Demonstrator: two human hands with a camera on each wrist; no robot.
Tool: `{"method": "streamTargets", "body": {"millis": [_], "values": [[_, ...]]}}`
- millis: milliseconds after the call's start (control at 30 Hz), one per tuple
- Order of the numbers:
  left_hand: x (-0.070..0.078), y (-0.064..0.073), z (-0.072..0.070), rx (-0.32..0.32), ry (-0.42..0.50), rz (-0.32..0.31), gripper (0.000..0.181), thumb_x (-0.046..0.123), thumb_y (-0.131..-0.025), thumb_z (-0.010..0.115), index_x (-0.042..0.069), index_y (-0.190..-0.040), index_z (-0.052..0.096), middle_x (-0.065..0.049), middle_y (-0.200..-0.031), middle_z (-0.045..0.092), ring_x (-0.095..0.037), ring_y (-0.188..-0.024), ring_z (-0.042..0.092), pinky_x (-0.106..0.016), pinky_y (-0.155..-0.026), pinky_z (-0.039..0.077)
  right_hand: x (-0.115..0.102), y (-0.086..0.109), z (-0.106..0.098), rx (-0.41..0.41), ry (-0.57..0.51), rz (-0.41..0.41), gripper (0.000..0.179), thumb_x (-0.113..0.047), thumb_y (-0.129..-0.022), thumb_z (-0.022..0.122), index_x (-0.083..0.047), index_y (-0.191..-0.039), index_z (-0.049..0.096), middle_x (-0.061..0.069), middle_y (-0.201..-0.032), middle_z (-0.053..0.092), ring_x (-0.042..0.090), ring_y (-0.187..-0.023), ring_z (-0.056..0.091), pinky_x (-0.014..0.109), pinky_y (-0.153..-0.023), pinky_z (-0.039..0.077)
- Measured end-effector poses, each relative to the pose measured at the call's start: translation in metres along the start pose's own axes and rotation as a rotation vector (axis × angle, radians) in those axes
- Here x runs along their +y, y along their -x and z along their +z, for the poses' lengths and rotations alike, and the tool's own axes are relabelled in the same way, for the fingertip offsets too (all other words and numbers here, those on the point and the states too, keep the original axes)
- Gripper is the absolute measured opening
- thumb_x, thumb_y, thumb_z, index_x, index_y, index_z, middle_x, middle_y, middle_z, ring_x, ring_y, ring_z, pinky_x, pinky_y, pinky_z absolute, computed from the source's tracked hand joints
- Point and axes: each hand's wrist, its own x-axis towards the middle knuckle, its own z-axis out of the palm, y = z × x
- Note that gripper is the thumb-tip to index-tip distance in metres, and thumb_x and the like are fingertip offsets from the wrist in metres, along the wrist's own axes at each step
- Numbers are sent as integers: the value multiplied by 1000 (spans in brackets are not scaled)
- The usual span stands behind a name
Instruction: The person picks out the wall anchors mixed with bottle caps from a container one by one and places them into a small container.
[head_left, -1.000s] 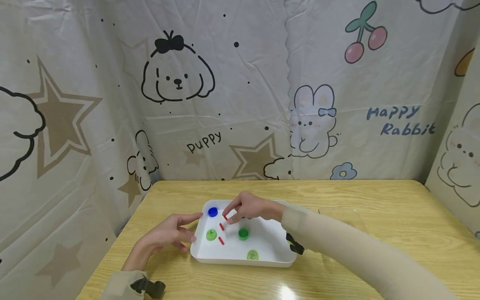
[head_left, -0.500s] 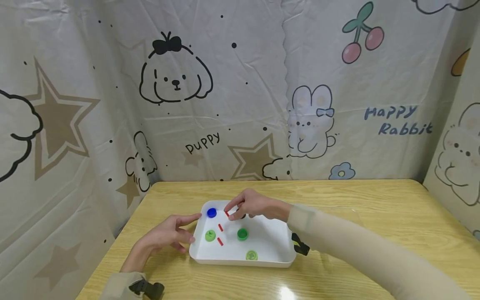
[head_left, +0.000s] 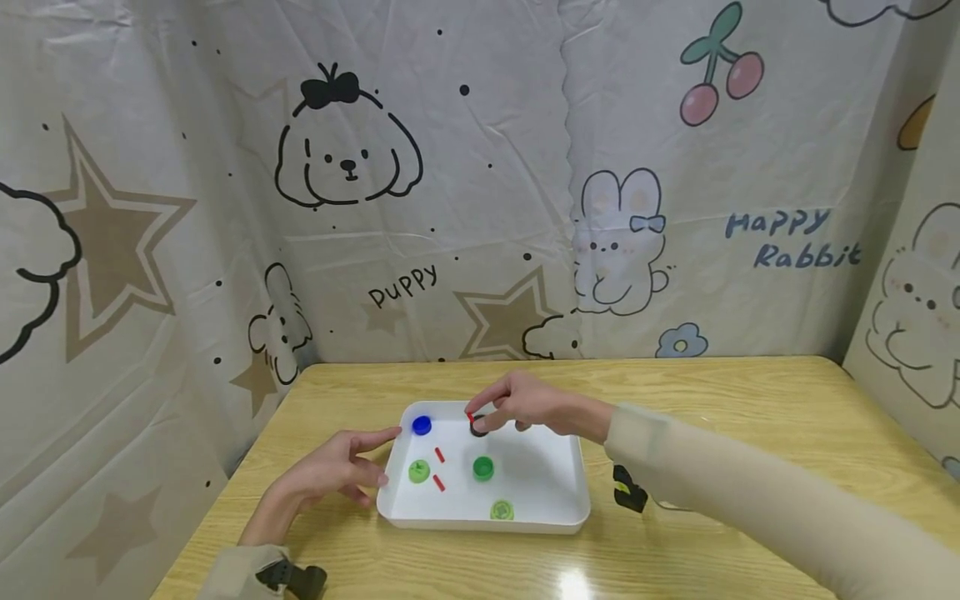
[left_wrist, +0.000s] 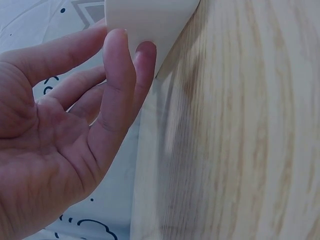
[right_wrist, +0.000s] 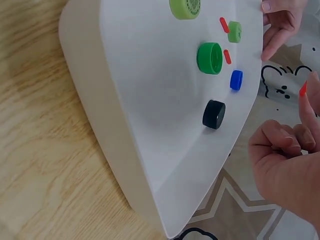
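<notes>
My right hand [head_left: 528, 402] pinches a small red stick [head_left: 470, 416] between thumb and index finger. In the head view it is over the back of a white tray [head_left: 487, 526], in front of a black bottle cap [head_left: 477, 427]. The right wrist view shows the held red stick [right_wrist: 303, 89] raised apart from that black cap [right_wrist: 214, 114]. My left hand [head_left: 341, 468] touches the tray's left wall with extended fingertips; the left wrist view shows the fingers [left_wrist: 119, 70] against the outside wall. Two more red sticks [head_left: 439, 455] lie on the tray floor.
The tray also holds a blue cap [head_left: 422, 426], a dark green cap [head_left: 483, 468] and two light green caps [head_left: 418, 472]. A wooden table [head_left: 337, 542] lies beneath it. Something clear and thin [head_left: 675, 507] lies partly under the right forearm. A printed curtain [head_left: 510, 208] hangs behind.
My right hand has moved right and slightly away with the red stick, from near the other sticks to the black cap. My left hand has stayed at the tray wall.
</notes>
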Motion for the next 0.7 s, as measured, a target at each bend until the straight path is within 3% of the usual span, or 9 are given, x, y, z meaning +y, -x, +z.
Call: {"method": "streamTargets", "body": {"millis": [100, 200, 300, 433, 700], "values": [[0, 0, 0, -3, 2, 4, 84, 2, -88, 78, 2, -162, 39, -31, -164, 28, -20, -70, 60, -40, -65, 63, 0, 7, -3, 6, -21, 1, 27, -21, -89, 86, -17, -115, 83, 1, -127, 67, 24, -109, 49, 34, -69, 43], [-1, 0, 0, 3, 0, -2, 84, 1, -88, 78, 3, -162, 39, -30, -167, 23, -20, -70, 61, -40, -65, 63, 1, 14, -5, 8, -46, 1, 27, -20, -88, 87, -16, -115, 83, 0, -103, 61, 20, -92, 46, 31, -61, 33], [-2, -1, 0, 8, 1, -10, 84, 1, -87, 79, 4, -162, 40, -29, -167, 22, -20, -68, 60, -40, -65, 63, 4, 22, -9, 18, -51, -5, 27, -19, -89, 87, -15, -115, 83, 0, -81, 41, 18, -76, 37, 29, -58, 29], [-3, -1, -1, 3, 5, -10, 84, 1, -87, 79, 3, -161, 40, -29, -167, 23, -19, -66, 58, -39, -64, 63, 6, 35, -15, 43, -55, 1, 28, -17, -90, 85, -13, -117, 82, -2, -74, 32, 16, -70, 34, 27, -57, 29], [-2, -1, -1, 0, -1, -10, 84, 1, -87, 78, 3, -162, 40, -29, -167, 24, -19, -66, 58, -38, -64, 62, 11, 62, -30, 79, -78, 8, 32, -17, -91, 84, -11, -122, 80, -3, -66, 29, 16, -66, 32, 26, -57, 29]]}}
